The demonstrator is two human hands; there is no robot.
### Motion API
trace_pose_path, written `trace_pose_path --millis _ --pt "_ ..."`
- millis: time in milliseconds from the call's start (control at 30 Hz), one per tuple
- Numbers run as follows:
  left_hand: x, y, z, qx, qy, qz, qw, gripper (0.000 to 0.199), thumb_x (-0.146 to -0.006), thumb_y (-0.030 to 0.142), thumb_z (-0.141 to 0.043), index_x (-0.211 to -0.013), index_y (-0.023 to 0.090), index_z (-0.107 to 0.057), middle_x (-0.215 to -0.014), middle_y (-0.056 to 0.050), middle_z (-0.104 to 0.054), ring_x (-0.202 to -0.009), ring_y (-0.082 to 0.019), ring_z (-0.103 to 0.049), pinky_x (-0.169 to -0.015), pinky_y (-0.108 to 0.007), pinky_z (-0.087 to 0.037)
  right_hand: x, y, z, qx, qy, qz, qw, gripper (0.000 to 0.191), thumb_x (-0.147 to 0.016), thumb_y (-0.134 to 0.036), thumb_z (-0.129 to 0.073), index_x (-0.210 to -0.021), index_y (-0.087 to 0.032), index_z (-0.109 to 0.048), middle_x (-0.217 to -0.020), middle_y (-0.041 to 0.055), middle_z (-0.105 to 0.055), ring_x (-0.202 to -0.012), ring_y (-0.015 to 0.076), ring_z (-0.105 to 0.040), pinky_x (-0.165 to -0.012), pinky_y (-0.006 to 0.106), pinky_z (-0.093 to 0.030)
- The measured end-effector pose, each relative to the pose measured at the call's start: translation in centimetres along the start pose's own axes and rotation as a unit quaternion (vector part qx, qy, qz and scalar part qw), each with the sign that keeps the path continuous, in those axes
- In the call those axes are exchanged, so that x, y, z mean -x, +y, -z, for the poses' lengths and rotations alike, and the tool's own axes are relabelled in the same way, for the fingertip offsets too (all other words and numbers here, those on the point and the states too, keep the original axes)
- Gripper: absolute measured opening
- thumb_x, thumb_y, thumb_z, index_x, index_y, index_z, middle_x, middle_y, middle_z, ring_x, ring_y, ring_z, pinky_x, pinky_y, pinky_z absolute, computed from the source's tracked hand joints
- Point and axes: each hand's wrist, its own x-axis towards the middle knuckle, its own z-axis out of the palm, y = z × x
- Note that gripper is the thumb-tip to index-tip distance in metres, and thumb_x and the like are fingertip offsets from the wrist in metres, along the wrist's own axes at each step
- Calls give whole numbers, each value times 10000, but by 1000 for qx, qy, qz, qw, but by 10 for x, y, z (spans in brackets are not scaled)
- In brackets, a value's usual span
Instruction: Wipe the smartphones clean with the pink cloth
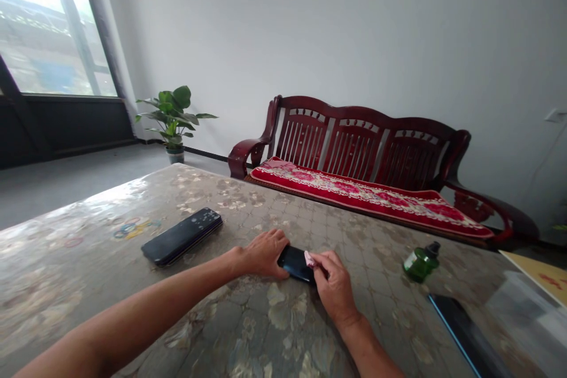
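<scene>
The phone (296, 264) lies on the table (248, 331) between the person's two hands. The left hand (266, 254) is clamped on its left end, thumb at the near edge, fingers at the far one. The right hand (334, 286) pinches a pink cloth (309, 259) at the phone's right part; how firmly it presses, one cannot tell. Left of the left hand, apart from it, lies a dark slab (182, 236), with coloured bands (133, 228) beside it. On the right stands a green bottle (419, 264); nearer the person lies a blue-edged slab (465, 331). Beyond the table is a bench (354, 147).
</scene>
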Motion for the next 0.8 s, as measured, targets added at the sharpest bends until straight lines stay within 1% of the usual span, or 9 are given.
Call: trace_pose_path --millis 33,100,200,333,433,600,800 --pt "4 2 -4 5 15 18 1000 467 -698 459 -749 -1034 162 -618 -1067 -101 -593 -1015 -307 -573 -897 -415 -491 0 1 1 7 -2 -2 1000 266 -876 -131 -473 -979 -217 -703 -915 45 -638 -850 168 -607 -785 262 -493" --pt "11 5 -10 26 24 29 999 482 -721 469 -754 -1075 177 -607 -1097 -96 -590 -1044 -305 -560 -915 -412 -480 -1 3 2 34 -8 -2 999 278 -875 -127 -465 -990 -216 -701 -912 41 -636 -852 166 -606 -786 259 -483" --pt "19 2 -16 70 22 33 997 605 -708 479 -795 -1197 202 -569 -1184 -95 -575 -1104 -302 -537 -956 -394 -459 -1 7 6 98 -21 -2 995 301 -856 -99 -444 -954 -216 -704 -882 32 -630 -844 166 -603 -783 259 -465" --pt "27 -9 -19 100 29 68 992 745 -651 448 -848 -1278 204 -528 -1257 -108 -547 -1162 -317 -505 -1006 -398 -427 0 8 9 161 -45 -4 986 318 -839 -71 -435 -916 -221 -705 -873 32 -619 -841 169 -599 -787 260 -454" --pt "31 -16 -23 113 45 74 990 767 -627 438 -866 -1279 210 -533 -1258 -103 -544 -1170 -315 -492 -1013 -397 -418 1 7 9 188 -58 10 980 277 -853 -100 -473 -937 -228 -703 -893 38 -615 -860 179 -592 -802 269 -453" --pt "31 -24 -31 135 80 52 986 751 -597 463 -880 -1234 212 -571 -1205 -90 -553 -1134 -303 -490 -997 -394 -421 1 11 10 217 -54 13 974 211 -919 -181 -499 -955 -240 -699 -885 36 -617 -849 188 -596 -788 278 -449" --pt "27 -29 -38 160 101 44 981 758 -550 523 -892 -1183 230 -596 -1165 -77 -561 -1083 -301 -509 -962 -403 -436 -5 20 7 259 -48 39 964 222 -935 -150 -484 -934 -229 -691 -849 36 -610 -822 189 -593 -775 278 -442"
